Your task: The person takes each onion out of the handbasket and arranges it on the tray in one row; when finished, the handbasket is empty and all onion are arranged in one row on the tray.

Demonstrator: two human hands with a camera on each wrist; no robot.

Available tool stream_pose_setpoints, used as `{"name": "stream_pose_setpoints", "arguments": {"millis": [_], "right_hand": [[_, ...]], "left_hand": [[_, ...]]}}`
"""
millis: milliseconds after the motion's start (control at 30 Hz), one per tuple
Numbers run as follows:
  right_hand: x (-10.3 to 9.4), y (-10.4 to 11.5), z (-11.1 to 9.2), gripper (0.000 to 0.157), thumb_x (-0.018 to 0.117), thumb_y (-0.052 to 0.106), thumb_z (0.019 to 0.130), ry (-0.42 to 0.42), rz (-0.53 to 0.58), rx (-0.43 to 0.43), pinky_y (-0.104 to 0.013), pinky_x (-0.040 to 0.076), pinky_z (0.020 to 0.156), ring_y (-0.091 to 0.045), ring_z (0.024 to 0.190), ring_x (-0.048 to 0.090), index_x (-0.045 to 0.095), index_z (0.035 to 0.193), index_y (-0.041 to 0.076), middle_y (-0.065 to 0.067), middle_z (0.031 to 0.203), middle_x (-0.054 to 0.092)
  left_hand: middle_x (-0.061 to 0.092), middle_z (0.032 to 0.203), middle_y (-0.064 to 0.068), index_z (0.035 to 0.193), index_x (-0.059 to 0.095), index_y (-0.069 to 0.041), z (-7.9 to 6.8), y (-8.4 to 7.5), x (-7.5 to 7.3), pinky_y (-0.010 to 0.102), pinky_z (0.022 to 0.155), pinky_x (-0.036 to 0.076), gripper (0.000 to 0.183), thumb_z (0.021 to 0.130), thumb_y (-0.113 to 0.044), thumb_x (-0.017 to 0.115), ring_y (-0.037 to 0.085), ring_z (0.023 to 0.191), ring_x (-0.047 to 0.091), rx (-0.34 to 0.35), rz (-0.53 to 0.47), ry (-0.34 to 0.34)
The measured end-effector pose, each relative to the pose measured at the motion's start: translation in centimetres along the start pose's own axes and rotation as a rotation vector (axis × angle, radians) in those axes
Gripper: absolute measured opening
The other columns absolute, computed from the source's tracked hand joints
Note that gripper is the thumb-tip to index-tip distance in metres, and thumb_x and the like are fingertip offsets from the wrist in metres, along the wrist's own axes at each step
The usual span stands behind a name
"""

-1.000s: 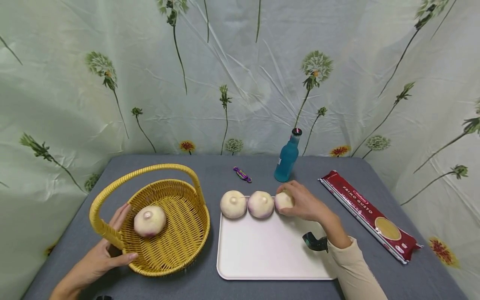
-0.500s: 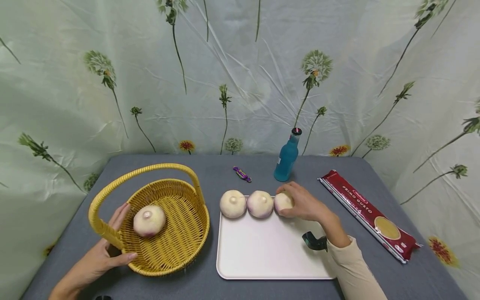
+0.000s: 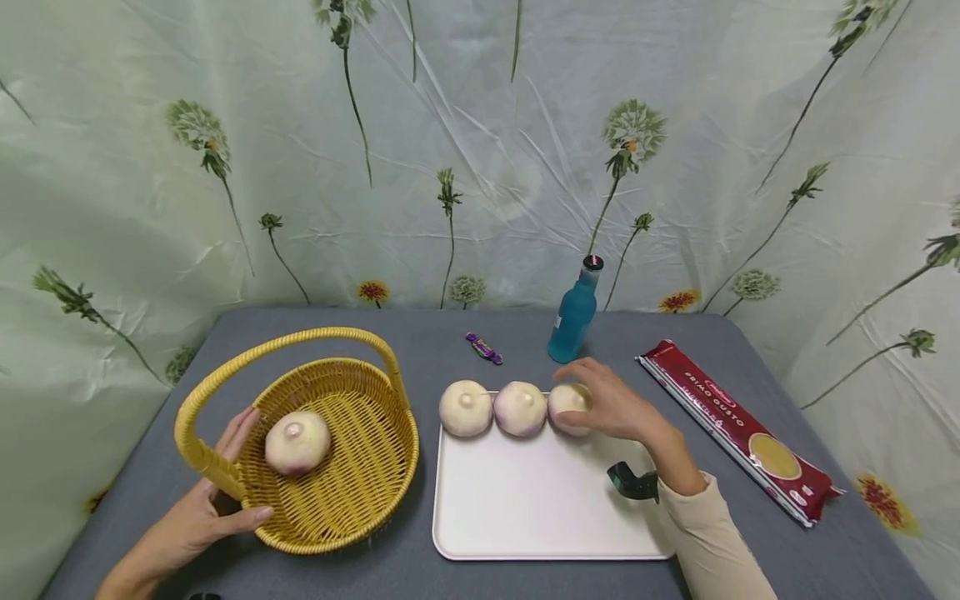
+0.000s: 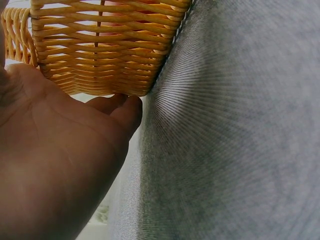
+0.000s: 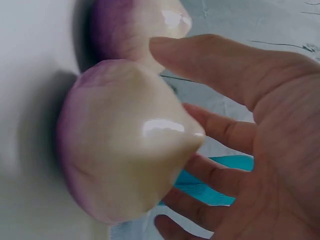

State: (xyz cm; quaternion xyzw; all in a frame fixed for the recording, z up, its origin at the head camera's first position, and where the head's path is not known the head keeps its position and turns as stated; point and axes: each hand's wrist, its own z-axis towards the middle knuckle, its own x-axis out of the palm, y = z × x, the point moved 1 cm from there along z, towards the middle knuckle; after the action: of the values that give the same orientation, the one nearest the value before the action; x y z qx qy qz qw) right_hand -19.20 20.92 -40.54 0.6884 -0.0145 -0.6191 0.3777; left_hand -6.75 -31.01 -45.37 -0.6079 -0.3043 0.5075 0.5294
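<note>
My left hand (image 3: 197,510) grips the left side of a yellow wicker basket (image 3: 360,450), with the thumb by the near rim and the other fingers by the handle's foot. Inside lies one white-and-purple turnip (image 3: 297,442). Three more turnips stand in a row along the far edge of a white tray (image 3: 551,508): a left one (image 3: 467,409), a middle one (image 3: 521,409) and a right one (image 3: 567,407). Around the right turnip my right hand (image 3: 611,404) is spread loosely; in the right wrist view its thumb stands off that turnip (image 5: 125,145).
A blue bottle (image 3: 574,317) stands behind the right turnip. Farther left lies a purple wrapped candy (image 3: 484,348). A red spaghetti pack (image 3: 738,429) lies slanted on the right of the grey table (image 3: 420,333). Flowered fabric (image 3: 480,167) hangs behind.
The fingers of my right hand have spread and lifted a little off the right turnip, letting it go on the tray. My left hand and the basket have hardly moved.
</note>
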Motion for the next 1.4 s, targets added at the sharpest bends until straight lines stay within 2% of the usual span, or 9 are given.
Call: {"name": "stream_pose_setpoints", "arguments": {"millis": [233, 600, 933, 1200, 1400], "right_hand": [[0.0, 2.0, 0.2, 0.05, 0.08, 0.025, 0.086, -0.041, 0.02, -0.024, -0.064, 0.036, 0.104, -0.04, 0.13, 0.045, 0.062, 0.129, 0.008, -0.016, 0.138, 0.053], [1.0, 4.8, 1.4, 0.044, 0.078, 0.024, 0.088, -0.064, 0.045, -0.158, -0.059, 0.041, 0.102, -0.035, 0.128, 0.048, 0.064, 0.127, 0.008, -0.012, 0.137, 0.054], [2.1, 7.4, 1.9, 0.04, 0.077, 0.025, 0.089, -0.029, 0.078, -0.216, -0.052, 0.041, 0.105, -0.028, 0.131, 0.046, 0.065, 0.125, 0.012, -0.005, 0.136, 0.055], [2.3, 10.4, 2.3, 0.04, 0.078, 0.024, 0.088, -0.001, 0.108, -0.321, -0.047, 0.041, 0.106, -0.021, 0.13, 0.048, 0.065, 0.124, 0.01, -0.002, 0.134, 0.056], [2.7, 12.4, 2.9, 0.036, 0.074, 0.03, 0.092, 0.056, 0.138, -0.372, -0.041, 0.043, 0.101, -0.014, 0.129, 0.047, 0.065, 0.124, 0.019, 0.005, 0.135, 0.055]], "left_hand": [[-0.022, 0.165, -0.01, 0.162, -0.007, -0.027, -0.2, 0.0, 0.0, 0.0, 0.099, 0.009, 0.109, 0.089, 0.012, 0.063, -0.014, 0.14, -0.014, 0.008, -0.001, -0.005], [-0.022, 0.165, -0.01, 0.162, -0.007, -0.027, -0.2, -0.2, 0.1, 0.0, 0.098, 0.007, 0.109, 0.089, 0.011, 0.064, -0.014, 0.139, -0.015, 0.002, 0.002, -0.014], [-0.02, 0.166, -0.009, 0.163, -0.005, -0.027, -0.3, -0.2, 0.1, 0.0, 0.098, 0.009, 0.109, 0.088, 0.011, 0.066, -0.014, 0.14, -0.013, 0.013, 0.046, -0.028], [-0.019, 0.166, -0.01, 0.163, -0.004, -0.027, -0.4, 0.0, 0.1, -0.001, 0.097, 0.01, 0.11, 0.088, 0.01, 0.066, -0.016, 0.14, -0.011, 0.012, 0.059, -0.033], [-0.021, 0.165, -0.009, 0.162, -0.006, -0.028, -0.4, -0.1, 0.1, 0.0, 0.098, 0.013, 0.108, 0.089, 0.01, 0.065, -0.016, 0.14, -0.012, 0.005, 0.028, -0.02]]}}
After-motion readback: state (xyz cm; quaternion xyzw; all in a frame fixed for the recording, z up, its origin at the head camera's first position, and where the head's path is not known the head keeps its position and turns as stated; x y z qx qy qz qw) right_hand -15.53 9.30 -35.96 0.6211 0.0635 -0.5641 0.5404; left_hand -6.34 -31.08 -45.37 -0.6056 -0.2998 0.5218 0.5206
